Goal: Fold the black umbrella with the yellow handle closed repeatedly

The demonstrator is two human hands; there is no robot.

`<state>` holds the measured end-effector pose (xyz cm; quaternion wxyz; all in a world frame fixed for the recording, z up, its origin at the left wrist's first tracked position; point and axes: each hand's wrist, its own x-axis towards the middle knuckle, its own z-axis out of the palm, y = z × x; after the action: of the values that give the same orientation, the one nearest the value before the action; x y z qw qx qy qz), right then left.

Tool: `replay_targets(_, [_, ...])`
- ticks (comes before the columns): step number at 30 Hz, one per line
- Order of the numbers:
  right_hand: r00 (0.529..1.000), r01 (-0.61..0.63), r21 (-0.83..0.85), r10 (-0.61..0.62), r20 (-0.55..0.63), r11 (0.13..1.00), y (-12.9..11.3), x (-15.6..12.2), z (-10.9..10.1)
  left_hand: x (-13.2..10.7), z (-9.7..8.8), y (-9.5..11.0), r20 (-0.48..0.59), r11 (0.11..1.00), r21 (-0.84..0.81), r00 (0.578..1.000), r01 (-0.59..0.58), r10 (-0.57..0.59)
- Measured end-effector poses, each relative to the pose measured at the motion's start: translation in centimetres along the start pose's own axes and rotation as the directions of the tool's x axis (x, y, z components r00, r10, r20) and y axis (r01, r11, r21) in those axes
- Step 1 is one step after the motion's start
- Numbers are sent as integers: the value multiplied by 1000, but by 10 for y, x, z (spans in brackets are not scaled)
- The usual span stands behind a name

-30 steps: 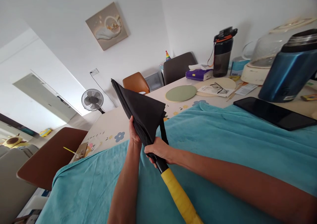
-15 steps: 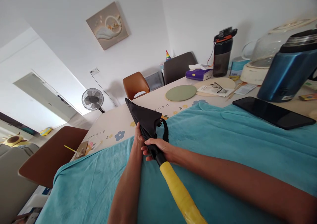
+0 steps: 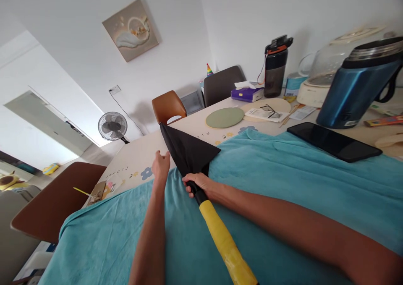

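Note:
A folded black umbrella (image 3: 187, 151) with a yellow handle (image 3: 224, 245) lies slanted over a teal towel (image 3: 277, 180) spread on the table. My right hand (image 3: 197, 183) is closed round the umbrella just above the yellow handle, where the black cloth gathers. My left hand (image 3: 160, 164) hovers just left of the black cloth, fingers loosely apart, holding nothing. The umbrella's tip points away from me toward the orange chair.
On the table behind the towel: a black tablet (image 3: 333, 141), a blue kettle (image 3: 355, 90), a dark bottle (image 3: 272, 69), a green round mat (image 3: 224, 117), glasses (image 3: 270, 109) on paper, a tissue box (image 3: 245, 93). Chairs (image 3: 56, 201) stand round the table; a fan (image 3: 112, 126) stands at the back.
My left hand has let go of the black cloth and moved off to the left. The umbrella has dropped lower toward the towel. The view has shifted slightly.

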<state>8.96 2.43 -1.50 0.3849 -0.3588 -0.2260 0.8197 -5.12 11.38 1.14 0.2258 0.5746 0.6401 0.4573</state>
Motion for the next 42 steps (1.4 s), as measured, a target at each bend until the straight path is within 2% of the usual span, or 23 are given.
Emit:
replay_targets(2, [1000, -18, -14, 18, -10, 1000, 1, 0, 1, -2, -4, 18, -97, 981, 175, 990, -86, 104])
replay_targets(3, [1000, -25, -16, 25, -14, 1000, 1, -1, 1, -4, 0, 28, -66, 965, 209, 983, -156, 173])
replay_targets(5, [1000, -21, -6, 21, -10, 1000, 1, -1, 2, -7, 20, 45, 114, 928, 179, 943, -328, 311])
replay_targets(7, [1000, -2, 24, 1, 11, 1000, 1, -2, 2, -9, 50, 56, 315, 876, 106, 852, -470, 419])
replay_targets(9, [999, 17, 46, -19, 50, 999, 1, -2, 0, -9, 82, 61, 469, 850, 26, 757, -526, 455])
replay_targets(12, [993, 26, 41, -30, 111, 999, 0, -2, -3, -3, 117, 62, 634, 856, -14, 657, -517, 408])
replay_targets(14, [989, 34, 34, -38, 142, 999, 1, -1, -6, 1, 126, 62, 670, 849, 48, 647, -527, 364])
replay_targets(16, [988, 34, 35, -38, 148, 999, 1, 0, -7, 5, 127, 64, 643, 819, 114, 670, -563, 371])
replay_targets(19, [995, 10, 38, -13, 101, 999, 1, 1, -7, 9, 114, 73, 533, 780, 136, 709, -611, 462])
replay_targets(21, [997, -1, 35, -2, 79, 999, 1, 1, -7, 12, 99, 81, 442, 796, 104, 745, -597, 500])
replay_targets(24, [993, -2, 24, -1, 114, 1000, 1, 3, -9, 18, 66, 91, 330, 855, 30, 812, -518, 481])
replay_targets(26, [987, 1, 18, -4, 163, 1000, 2, 5, -11, 21, 40, 89, 273, 882, 1, 848, -472, 453])
replay_targets(28, [982, -1, 28, -4, 187, 1000, 1, 7, -13, 21, 13, 77, 168, 915, -37, 900, -403, 403])
replay_targets(30, [985, -11, 55, 1, 175, 998, 0, 7, -13, 16, -14, 56, 42, 946, -111, 950, -303, 309])
replay_targets(33, [985, -45, 91, 29, 172, 995, -2, 5, -12, 2, -46, 14, -44, 968, -177, 984, -176, 171])
replay_targets(37, [981, -62, 110, 40, 191, 992, -3, 4, -11, -18, -71, -32, 1, 967, -246, 998, -60, 63])
replay_targets(39, [981, -47, 111, 25, 193, 993, -3, 4, -12, -23, -79, -44, 88, 971, -235, 995, -34, 56])
replay_targets(42, [981, -21, 109, -1, 194, 994, -2, 7, -14, -23, -87, -51, 185, 983, -180, 980, -43, 76])
